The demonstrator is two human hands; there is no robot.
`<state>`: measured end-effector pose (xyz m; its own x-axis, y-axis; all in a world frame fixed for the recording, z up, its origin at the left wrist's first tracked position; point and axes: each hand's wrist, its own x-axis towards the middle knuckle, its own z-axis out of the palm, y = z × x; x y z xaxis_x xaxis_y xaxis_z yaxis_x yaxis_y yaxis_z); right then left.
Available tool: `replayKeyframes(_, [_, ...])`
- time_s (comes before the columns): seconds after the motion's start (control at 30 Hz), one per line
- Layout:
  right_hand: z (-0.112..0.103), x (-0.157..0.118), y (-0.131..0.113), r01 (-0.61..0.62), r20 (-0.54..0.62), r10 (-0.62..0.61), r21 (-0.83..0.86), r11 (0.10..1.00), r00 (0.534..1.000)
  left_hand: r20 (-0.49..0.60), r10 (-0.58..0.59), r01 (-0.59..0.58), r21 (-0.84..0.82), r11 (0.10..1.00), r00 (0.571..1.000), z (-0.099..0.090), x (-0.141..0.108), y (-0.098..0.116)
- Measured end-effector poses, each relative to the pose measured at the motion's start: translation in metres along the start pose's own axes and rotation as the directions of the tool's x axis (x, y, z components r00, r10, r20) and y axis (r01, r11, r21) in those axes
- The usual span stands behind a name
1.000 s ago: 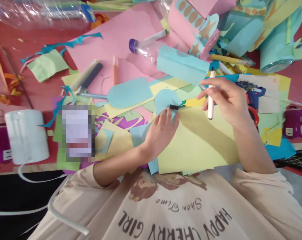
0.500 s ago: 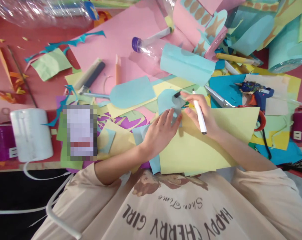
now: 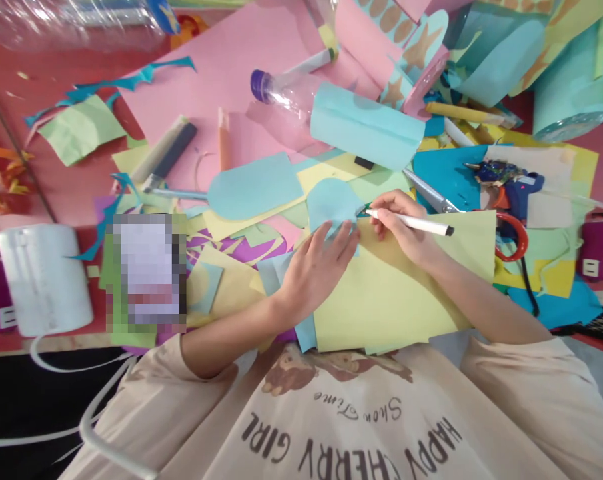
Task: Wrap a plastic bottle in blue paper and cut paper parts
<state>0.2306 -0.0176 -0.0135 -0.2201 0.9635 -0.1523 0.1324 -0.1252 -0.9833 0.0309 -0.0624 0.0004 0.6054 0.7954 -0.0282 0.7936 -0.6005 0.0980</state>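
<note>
Over the yellow sheet (image 3: 406,293), my right hand (image 3: 401,223) has clearance; beyond it, the bottle (image 3: 366,125) and scissors (image 3: 431,191) obstruct passage.

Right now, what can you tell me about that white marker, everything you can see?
The marker has a slim, straight white barrel, seemingly smooth plastic, with a black rear end. It is uncapped. The right hand grips it near the writing end, fingers and thumb around it. It is tilted well over, its tip towards the right edge of the rounded light-blue paper, its rear end above the yellow sheet. Whether the tip touches paper, I can't tell.
</note>
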Motion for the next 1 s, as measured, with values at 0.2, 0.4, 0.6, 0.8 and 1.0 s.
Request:
replayKeyframes(0.2, [0.0008, 0.0007, -0.0041, -0.002, -0.031, -0.001, -0.091, 0.996, 1.000, -0.007, 0.017, -0.017, 0.023, 1.000, 1.000, -0.0018, 0.0000, 0.0000])
replayKeyframes(0.4, [-0.0005, 0.0029, -0.0004, 0.064, -0.029, -0.070, -0.158, 0.985, 0.997, -0.012, 0.006, -0.006, 0.001, 1.000, 1.000, -0.0033, 0.0009, -0.0010])
replayKeyframes(0.6, [-0.0009, 0.0034, 0.0013, 0.097, -0.017, -0.101, -0.152, 0.984, 0.995, -0.086, 0.040, -0.031, 0.098, 0.995, 0.996, -0.0020, 0.0003, -0.0018])
replayKeyframes(0.8, [-0.0013, 0.0036, 0.0009, 0.107, -0.008, -0.110, -0.179, 0.978, 0.994, -0.171, 0.095, -0.059, 0.208, 0.976, 0.981, -0.0027, 0.0007, -0.0017])
replayKeyframes(1.0, [-0.0010, 0.0035, 0.0005, 0.100, -0.023, -0.106, -0.170, 0.980, 0.994, -0.100, 0.048, -0.039, 0.097, 0.995, 0.994, -0.0023, 0.0006, -0.0021])
